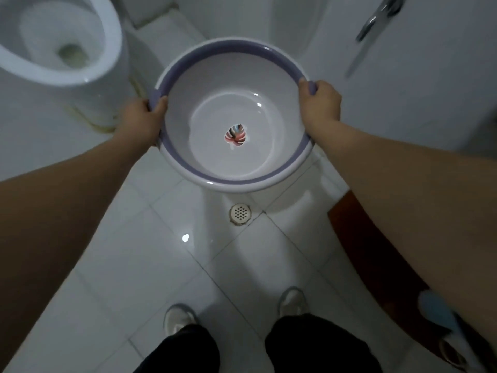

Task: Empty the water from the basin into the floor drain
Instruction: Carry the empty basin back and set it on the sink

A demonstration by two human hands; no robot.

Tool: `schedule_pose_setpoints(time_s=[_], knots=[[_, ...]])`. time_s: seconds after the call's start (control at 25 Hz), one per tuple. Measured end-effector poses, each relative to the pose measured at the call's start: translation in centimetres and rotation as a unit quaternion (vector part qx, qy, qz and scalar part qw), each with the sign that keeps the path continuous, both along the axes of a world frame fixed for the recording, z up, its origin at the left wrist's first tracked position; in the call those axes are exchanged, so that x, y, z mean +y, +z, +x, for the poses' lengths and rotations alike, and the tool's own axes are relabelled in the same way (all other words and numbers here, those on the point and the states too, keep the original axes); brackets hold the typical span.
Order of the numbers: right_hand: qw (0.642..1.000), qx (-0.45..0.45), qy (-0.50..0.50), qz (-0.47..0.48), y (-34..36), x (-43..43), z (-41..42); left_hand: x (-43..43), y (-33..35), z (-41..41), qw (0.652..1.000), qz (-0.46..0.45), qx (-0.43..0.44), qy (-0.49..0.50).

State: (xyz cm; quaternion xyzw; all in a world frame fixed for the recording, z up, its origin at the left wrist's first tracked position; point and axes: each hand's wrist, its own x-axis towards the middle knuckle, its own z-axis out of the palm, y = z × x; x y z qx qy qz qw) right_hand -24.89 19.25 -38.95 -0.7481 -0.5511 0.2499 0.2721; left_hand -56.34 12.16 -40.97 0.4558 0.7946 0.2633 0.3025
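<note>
A round white basin with a purple rim hangs in the air in front of me, roughly level. A shallow pool of water covers its bottom, over a coloured leaf print. My left hand grips the left rim handle. My right hand grips the right rim handle. The round floor drain with a perforated cover sits in the white tiles just below the basin's near edge, between the basin and my feet.
An open toilet stands at the upper left. A white pedestal rises behind the basin, and a metal handle shows on the white surface at upper right. A brown threshold runs along the right.
</note>
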Motion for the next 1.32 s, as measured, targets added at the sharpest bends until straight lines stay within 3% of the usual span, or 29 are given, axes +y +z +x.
schedule_pose_setpoints(time_s=[0.32, 0.56, 0.72, 1.0, 1.32], knots=[[0.999, -0.011, -0.002, 0.033, 27.5, -0.4, 1.5, 0.4, 26.9, 0.3, 0.998, 0.062, 0.014, -0.029], [0.998, -0.028, 0.003, 0.058, 45.4, -0.7, 3.7, 0.3, 44.2, 1.7, 0.996, 0.065, -0.007, -0.058], [0.996, -0.026, 0.023, 0.088, 56.9, -0.2, 5.5, 1.4, 55.5, 2.6, 0.991, 0.114, 0.014, -0.074], [0.993, -0.001, 0.010, 0.114, 68.3, -2.6, 9.2, 2.2, 65.8, 5.4, 0.987, 0.128, 0.037, -0.095], [0.993, 0.007, -0.055, 0.106, 70.2, -7.6, 16.3, 3.0, 70.1, 11.7, 0.972, 0.141, 0.062, -0.178]])
